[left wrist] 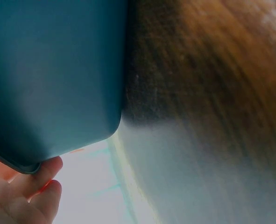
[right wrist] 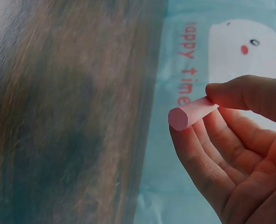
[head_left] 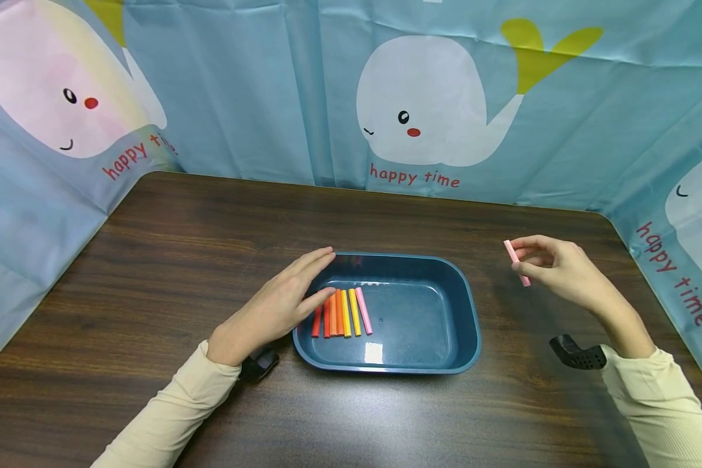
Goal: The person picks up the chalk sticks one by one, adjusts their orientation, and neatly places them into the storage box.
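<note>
My right hand [head_left: 556, 266] pinches a pink chalk stick [right wrist: 196, 114] between thumb and fingertips. It is above the table, to the right of a dark blue tray [head_left: 468, 292]. In the right wrist view the stick's flat end faces the camera. My left hand [head_left: 281, 299] lies at the tray's left side with fingers extended, touching the far left corner. Its thumb reaches over the inside. Several sticks, among them red, orange [head_left: 333, 315], yellow [head_left: 355, 312] and pink [head_left: 364, 311] ones, lie side by side in the tray's left part. The left wrist view shows fingers [left wrist: 44, 179] beside the rim.
Dark wood table [head_left: 210, 240] surrounds the tray. A light blue curtain [head_left: 257, 97] with printed whales closes off the back and sides. Black wrist devices [head_left: 579, 354] sit at both wrists.
</note>
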Action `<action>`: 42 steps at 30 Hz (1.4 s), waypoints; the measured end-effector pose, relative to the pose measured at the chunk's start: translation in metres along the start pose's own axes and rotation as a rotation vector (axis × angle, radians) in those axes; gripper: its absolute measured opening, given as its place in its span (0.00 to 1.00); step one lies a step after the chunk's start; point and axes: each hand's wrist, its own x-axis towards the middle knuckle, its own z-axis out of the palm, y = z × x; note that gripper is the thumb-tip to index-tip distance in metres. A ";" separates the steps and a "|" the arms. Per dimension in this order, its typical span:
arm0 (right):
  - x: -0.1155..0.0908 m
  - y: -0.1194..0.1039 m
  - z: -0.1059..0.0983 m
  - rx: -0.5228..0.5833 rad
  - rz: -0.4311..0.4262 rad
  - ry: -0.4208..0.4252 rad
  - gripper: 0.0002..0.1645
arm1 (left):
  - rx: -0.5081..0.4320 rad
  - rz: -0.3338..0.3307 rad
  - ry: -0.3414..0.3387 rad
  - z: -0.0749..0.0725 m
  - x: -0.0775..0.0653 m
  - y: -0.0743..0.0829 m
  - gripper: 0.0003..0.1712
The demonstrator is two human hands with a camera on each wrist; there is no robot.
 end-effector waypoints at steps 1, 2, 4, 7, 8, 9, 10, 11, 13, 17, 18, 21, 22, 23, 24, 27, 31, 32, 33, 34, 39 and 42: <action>0.000 -0.002 0.000 0.006 -0.005 0.001 0.24 | 0.000 0.000 0.000 0.000 0.000 0.000 0.38; -0.001 -0.004 0.000 0.013 -0.012 -0.001 0.24 | -0.001 -0.001 0.000 0.000 0.000 0.000 0.38; -0.002 -0.008 0.000 0.025 -0.026 -0.002 0.24 | -0.002 -0.001 0.000 0.000 0.000 0.000 0.38; -0.004 -0.014 0.001 0.034 -0.046 -0.001 0.23 | -0.003 0.002 0.001 0.000 0.000 0.000 0.38; -0.004 -0.016 0.001 0.037 -0.051 -0.002 0.23 | -0.003 0.002 0.001 0.000 0.000 0.001 0.38; -0.005 -0.018 0.001 0.041 -0.052 -0.003 0.23 | -0.002 0.004 0.001 0.000 0.000 0.000 0.37; -0.005 -0.020 0.002 0.045 -0.054 -0.006 0.22 | -0.001 0.004 0.001 0.000 0.000 0.000 0.37; -0.005 -0.022 0.002 0.050 -0.055 -0.009 0.22 | -0.003 0.004 0.001 0.000 0.000 0.000 0.37; -0.006 -0.025 0.003 0.067 -0.055 -0.016 0.22 | -0.001 0.004 0.001 0.000 0.000 0.000 0.37; -0.007 -0.031 0.005 0.090 -0.059 -0.027 0.22 | 0.000 0.001 -0.002 0.000 0.000 0.001 0.37; -0.008 -0.032 0.005 0.096 -0.061 -0.029 0.22 | -0.001 0.001 -0.002 0.000 0.000 0.001 0.37; -0.009 -0.037 0.006 0.102 -0.065 -0.033 0.22 | -0.004 0.002 -0.003 0.000 0.000 0.001 0.37; -0.009 -0.038 0.006 0.105 -0.066 -0.033 0.22 | -0.005 0.003 -0.003 0.000 0.000 0.001 0.37; -0.009 -0.040 0.007 0.120 -0.062 -0.037 0.22 | -0.007 0.003 -0.002 0.000 0.000 0.001 0.37; -0.010 -0.041 0.007 0.132 -0.059 -0.040 0.22 | -0.008 0.005 -0.001 0.000 0.000 0.001 0.37; -0.011 -0.046 0.008 0.184 -0.041 -0.054 0.23 | -0.008 0.007 0.000 0.000 0.000 0.000 0.37; -0.012 -0.052 0.010 0.239 -0.014 -0.073 0.24 | -0.007 0.006 0.001 0.000 0.000 0.000 0.37; -0.013 -0.053 0.011 0.244 -0.009 -0.076 0.24 | -0.006 0.005 0.000 0.000 0.000 0.000 0.37; -0.013 -0.055 0.011 0.251 -0.006 -0.080 0.24 | -0.006 0.005 0.001 0.000 0.000 0.000 0.37; -0.013 -0.056 0.012 0.256 -0.005 -0.083 0.24 | -0.006 0.004 0.001 0.000 0.000 0.001 0.37; -0.014 -0.065 0.012 0.294 -0.011 -0.103 0.24 | -0.006 0.006 0.001 0.000 0.000 0.000 0.36; -0.013 -0.072 0.014 0.313 -0.020 -0.116 0.23 | -0.006 0.004 -0.001 0.000 0.001 0.001 0.36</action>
